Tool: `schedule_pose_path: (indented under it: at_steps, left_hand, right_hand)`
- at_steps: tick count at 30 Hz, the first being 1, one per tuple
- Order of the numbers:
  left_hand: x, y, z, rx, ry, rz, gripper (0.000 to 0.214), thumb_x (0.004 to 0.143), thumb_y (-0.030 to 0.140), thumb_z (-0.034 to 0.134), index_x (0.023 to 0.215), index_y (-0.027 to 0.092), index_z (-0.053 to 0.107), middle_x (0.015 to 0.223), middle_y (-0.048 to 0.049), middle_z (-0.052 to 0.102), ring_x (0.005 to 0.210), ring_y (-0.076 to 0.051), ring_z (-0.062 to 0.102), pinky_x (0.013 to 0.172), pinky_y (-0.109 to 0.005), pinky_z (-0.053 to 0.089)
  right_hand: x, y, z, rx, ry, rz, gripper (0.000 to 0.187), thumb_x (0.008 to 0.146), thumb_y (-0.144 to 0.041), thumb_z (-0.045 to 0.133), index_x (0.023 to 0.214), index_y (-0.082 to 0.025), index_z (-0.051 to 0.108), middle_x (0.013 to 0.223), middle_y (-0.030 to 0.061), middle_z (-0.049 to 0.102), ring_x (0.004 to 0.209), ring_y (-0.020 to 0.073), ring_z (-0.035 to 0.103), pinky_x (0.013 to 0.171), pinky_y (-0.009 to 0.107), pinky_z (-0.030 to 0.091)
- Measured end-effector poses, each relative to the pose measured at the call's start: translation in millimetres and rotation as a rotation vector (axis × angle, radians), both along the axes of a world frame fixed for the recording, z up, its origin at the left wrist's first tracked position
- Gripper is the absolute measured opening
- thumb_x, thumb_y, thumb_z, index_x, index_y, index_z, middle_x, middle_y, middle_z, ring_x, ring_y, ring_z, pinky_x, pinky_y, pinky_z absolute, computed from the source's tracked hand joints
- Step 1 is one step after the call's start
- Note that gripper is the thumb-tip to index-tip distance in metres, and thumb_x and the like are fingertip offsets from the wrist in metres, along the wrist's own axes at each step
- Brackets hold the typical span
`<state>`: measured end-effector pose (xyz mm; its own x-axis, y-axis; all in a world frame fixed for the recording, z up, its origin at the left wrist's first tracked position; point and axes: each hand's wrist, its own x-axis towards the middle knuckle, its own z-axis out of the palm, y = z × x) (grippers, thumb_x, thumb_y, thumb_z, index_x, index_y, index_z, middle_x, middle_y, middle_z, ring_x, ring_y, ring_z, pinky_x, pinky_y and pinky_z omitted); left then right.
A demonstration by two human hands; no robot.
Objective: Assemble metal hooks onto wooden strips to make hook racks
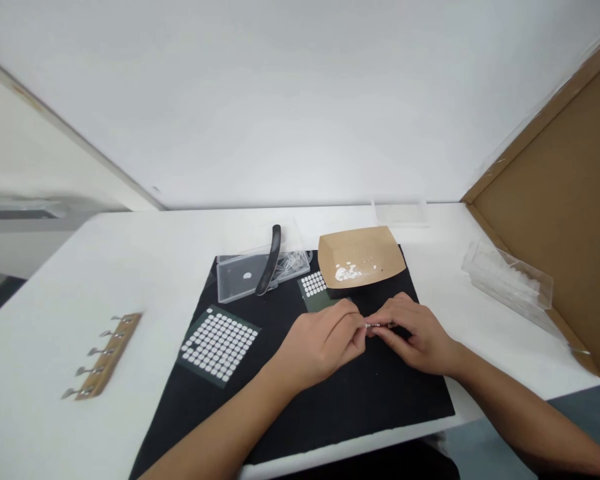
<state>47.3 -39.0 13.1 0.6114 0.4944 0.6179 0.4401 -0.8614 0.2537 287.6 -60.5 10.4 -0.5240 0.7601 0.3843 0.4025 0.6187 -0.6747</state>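
Observation:
My left hand [327, 339] and my right hand [414, 333] meet above the black mat [330, 413]. Between their fingertips is a small, thin, shiny metal piece [375, 325], too small to name. The right thumb and fingers pinch it. The left fingers are closed at its other end, and their grip is partly hidden. Just beyond the hands, a brown paper tray [363, 247] holds several small white bits. A dark green sheet with white round dots [314, 285] lies partly under the tray and behind my left hand.
A larger dotted sheet [220, 343] lies left on the mat. Behind it, a black curved piece [269, 261] rests across a clear plastic box [235, 280]. A wooden strip with metal hooks [109, 357] lies far left; clear containers [507, 277] stand right by a cardboard wall [560, 187].

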Motion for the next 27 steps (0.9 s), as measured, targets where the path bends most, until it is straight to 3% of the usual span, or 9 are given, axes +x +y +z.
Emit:
schedule_pose_path:
  at_steps: [4,8,11,14,18,20,23,27]
  left_hand:
    - [3.1,-1.6,-5.2,-0.073,-0.092,0.016,0.011,0.093,0.007,0.063,0.094,0.018,0.061,0.085,-0.0048,0.069,0.074,-0.015,0.067,0.059,-0.021,0.049]
    - [8.9,-3.1,-9.3,-0.289,-0.238,0.016,0.012,0.094,0.008,0.06,0.089,0.019,0.06,0.084,-0.0018,0.062,0.063,-0.009,0.057,0.054,-0.017,0.047]
    - [12.7,-3.8,-9.0,-0.461,-0.363,0.028,0.011,0.091,0.01,0.061,0.085,0.018,0.061,0.08,-0.0004,0.06,0.059,-0.007,0.055,0.051,-0.015,0.046]
    - [14.8,-5.4,-7.7,-0.731,-0.449,0.048,0.009,0.091,0.017,0.065,0.082,0.018,0.062,0.08,-0.0005,0.062,0.056,-0.007,0.057,0.046,-0.014,0.046]
    - [15.1,-7.9,-5.3,-1.18,-0.564,0.012,0.021,0.096,0.035,0.067,0.087,0.018,0.058,0.069,0.0023,0.06,0.047,-0.009,0.059,0.039,-0.017,0.052]
    - [14.5,-8.0,-4.4,-1.299,-0.58,-0.005,0.026,0.097,0.04,0.068,0.09,0.018,0.057,0.061,0.0046,0.058,0.044,-0.01,0.058,0.038,-0.018,0.053]
    - [13.4,-6.5,-5.9,-1.286,-0.602,0.022,0.027,0.096,0.041,0.07,0.091,0.018,0.058,0.061,0.0046,0.059,0.045,-0.01,0.059,0.039,-0.018,0.053]
    - [11.7,-1.2,-11.0,-1.02,-0.581,0.102,0.017,0.095,0.031,0.069,0.088,0.018,0.061,0.075,0.0015,0.061,0.052,-0.009,0.061,0.041,-0.016,0.049]
  right_hand:
    - [-0.8,-0.5,0.6,-0.03,0.014,-0.031,0.018,0.107,-0.023,0.064,0.123,-0.027,0.074,0.1,0.0016,0.083,0.085,0.0173,0.073,0.082,0.036,0.049]
    - [0.0,-0.1,-1.0,-0.061,0.001,-0.083,0.017,0.106,-0.027,0.069,0.12,-0.028,0.077,0.093,0.0004,0.083,0.078,0.0165,0.073,0.08,0.036,0.047]
    - [0.9,0.5,-1.6,-0.06,0.015,-0.094,0.014,0.105,-0.03,0.072,0.117,-0.028,0.079,0.095,0.0016,0.082,0.085,0.0181,0.074,0.084,0.037,0.048]
    - [1.0,0.5,-0.9,-0.087,0.062,-0.103,0.015,0.104,-0.032,0.073,0.117,-0.029,0.081,0.103,0.0043,0.078,0.092,0.0189,0.072,0.084,0.036,0.052]
    - [-0.5,-0.6,0.5,-0.209,0.18,-0.087,0.013,0.102,-0.029,0.075,0.112,-0.027,0.082,0.096,0.0034,0.072,0.083,0.0156,0.067,0.075,0.031,0.054]
    - [-1.6,-1.1,0.8,-0.274,0.239,-0.068,0.012,0.102,-0.029,0.076,0.111,-0.026,0.082,0.095,0.0031,0.071,0.081,0.0148,0.066,0.073,0.03,0.054]
    - [-2.3,-1.0,0.8,-0.311,0.284,-0.055,0.012,0.101,-0.03,0.077,0.111,-0.025,0.082,0.094,0.0035,0.072,0.08,0.0151,0.066,0.072,0.03,0.055]
    - [-1.9,0.0,1.3,-0.299,0.288,-0.071,0.01,0.1,-0.029,0.078,0.108,-0.024,0.083,0.094,0.0044,0.073,0.081,0.0161,0.067,0.074,0.031,0.056]
